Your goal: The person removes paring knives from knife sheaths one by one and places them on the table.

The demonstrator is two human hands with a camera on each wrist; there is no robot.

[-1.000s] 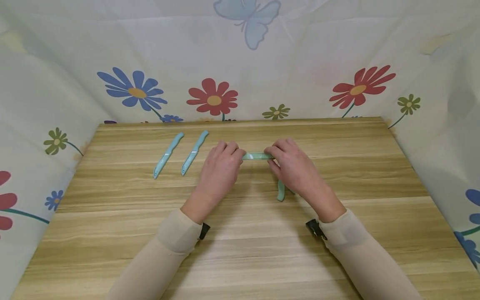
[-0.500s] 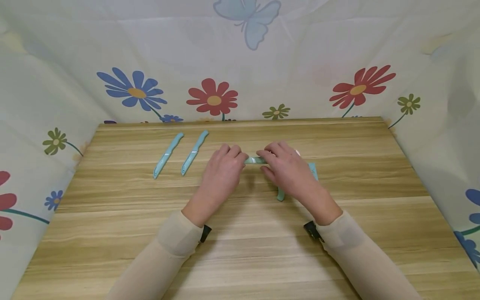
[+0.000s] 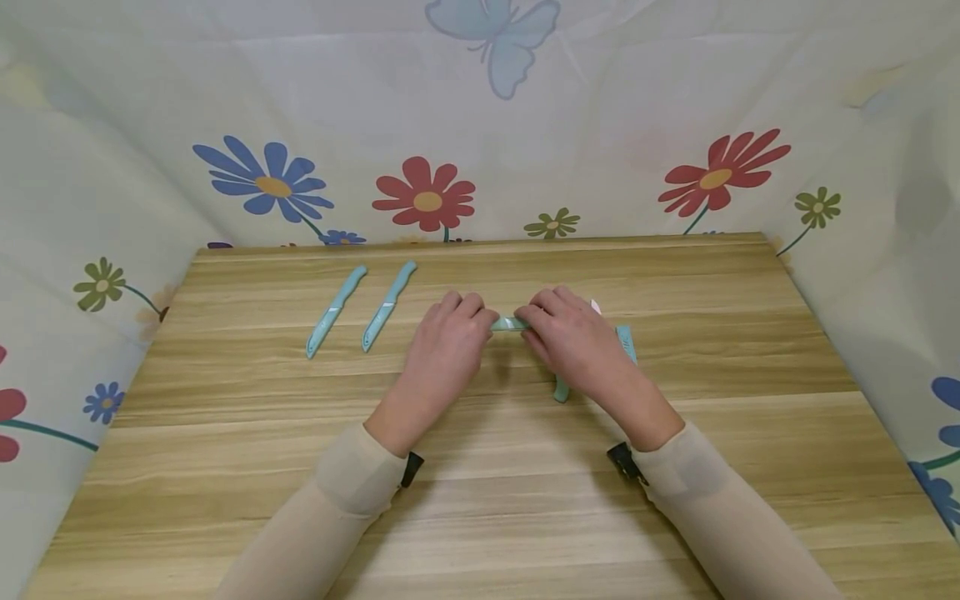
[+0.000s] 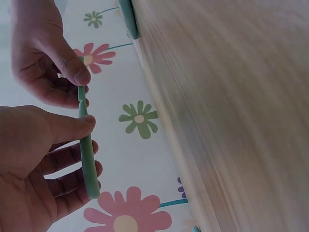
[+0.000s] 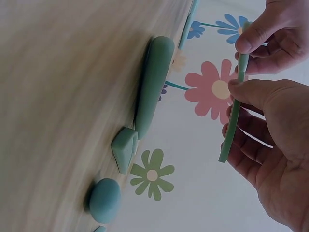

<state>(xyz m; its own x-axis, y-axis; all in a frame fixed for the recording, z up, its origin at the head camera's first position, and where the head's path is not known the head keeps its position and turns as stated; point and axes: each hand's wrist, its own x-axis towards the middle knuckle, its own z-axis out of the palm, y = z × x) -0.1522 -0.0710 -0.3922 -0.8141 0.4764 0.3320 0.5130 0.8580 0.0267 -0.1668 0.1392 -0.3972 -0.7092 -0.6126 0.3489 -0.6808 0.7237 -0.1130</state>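
Note:
Above the middle of the table, a light green sheathed knife (image 3: 509,323) lies crosswise between both hands. My left hand (image 3: 446,354) pinches its handle between thumb and fingers. My right hand (image 3: 581,346) grips the sheath end, with the thumb (image 5: 246,89) close to where handle and sheath meet. Both hands cover most of the knife in the head view. Under and beside the right hand lie a green handle (image 3: 561,389), a white blade tip (image 3: 595,306) and a turquoise sheath (image 3: 627,342), each partly hidden.
Two turquoise sheathed knives, an outer one (image 3: 336,312) and an inner one (image 3: 389,307), lie slanted side by side at the back left of the wooden table (image 3: 480,517). A flower-printed cloth (image 3: 600,125) surrounds the table's back and sides.
The right hand has moved left along the knife, closer to the left hand, so less of it shows between them. The blade tip and sheath at the right have come into view.

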